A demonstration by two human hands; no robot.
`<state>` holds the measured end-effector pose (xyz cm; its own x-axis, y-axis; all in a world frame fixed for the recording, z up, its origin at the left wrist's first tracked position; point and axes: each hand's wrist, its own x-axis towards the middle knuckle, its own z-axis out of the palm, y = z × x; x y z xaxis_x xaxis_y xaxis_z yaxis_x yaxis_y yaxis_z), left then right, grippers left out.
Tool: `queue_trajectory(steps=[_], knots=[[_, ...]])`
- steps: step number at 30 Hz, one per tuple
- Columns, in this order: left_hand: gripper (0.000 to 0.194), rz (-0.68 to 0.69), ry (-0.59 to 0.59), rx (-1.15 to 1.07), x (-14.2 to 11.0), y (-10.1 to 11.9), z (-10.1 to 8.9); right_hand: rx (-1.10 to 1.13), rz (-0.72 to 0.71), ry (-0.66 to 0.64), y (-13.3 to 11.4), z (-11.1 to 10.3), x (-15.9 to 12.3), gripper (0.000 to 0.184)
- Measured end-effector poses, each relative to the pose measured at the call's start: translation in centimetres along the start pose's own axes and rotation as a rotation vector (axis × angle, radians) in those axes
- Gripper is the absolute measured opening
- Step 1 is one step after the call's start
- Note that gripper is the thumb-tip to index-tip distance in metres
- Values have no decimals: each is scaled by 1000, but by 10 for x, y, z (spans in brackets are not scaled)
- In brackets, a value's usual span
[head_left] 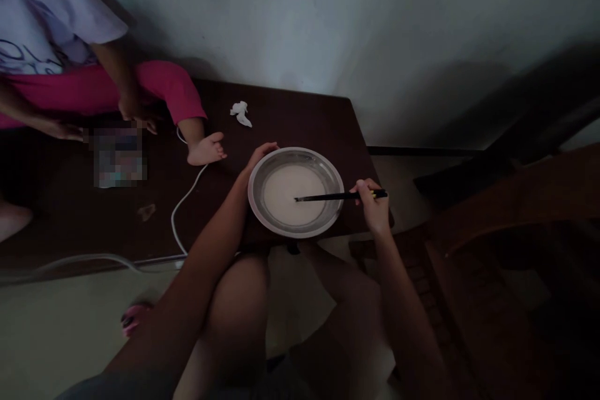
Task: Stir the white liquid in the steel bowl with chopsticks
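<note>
A round metal bowl with a pale white mixture in it sits near the front right corner of a dark wooden table. My left hand grips the bowl's far left rim, fingers curled over it. My right hand is closed on dark chopsticks at the bowl's right side. Their tips reach into the mixture near its middle.
Another person in a white shirt and pink trousers sits on the table at the left, a bare foot resting near a white cable. A crumpled white tissue lies at the back. A dark wooden chair stands to the right.
</note>
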<state>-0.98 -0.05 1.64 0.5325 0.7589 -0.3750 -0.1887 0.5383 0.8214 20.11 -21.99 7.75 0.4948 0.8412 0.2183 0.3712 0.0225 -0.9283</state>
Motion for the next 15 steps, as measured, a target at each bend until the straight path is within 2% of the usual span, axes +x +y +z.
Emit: queue_trajectory(steps=[3,9,14,15], knots=[[30,-19,64,-23,-1,0,3,-5,29,-25,-3,3,-15,34],[27,-25,48,-47,-5,-1,6,-68,87,180,-8,6,-25,42],[25,-34,52,-89,-6,-1,6,-103,9,33,-9,13,-28,34],[24,-42,63,-101,-6,-1,7,-124,-9,37,-9,12,-29,33]])
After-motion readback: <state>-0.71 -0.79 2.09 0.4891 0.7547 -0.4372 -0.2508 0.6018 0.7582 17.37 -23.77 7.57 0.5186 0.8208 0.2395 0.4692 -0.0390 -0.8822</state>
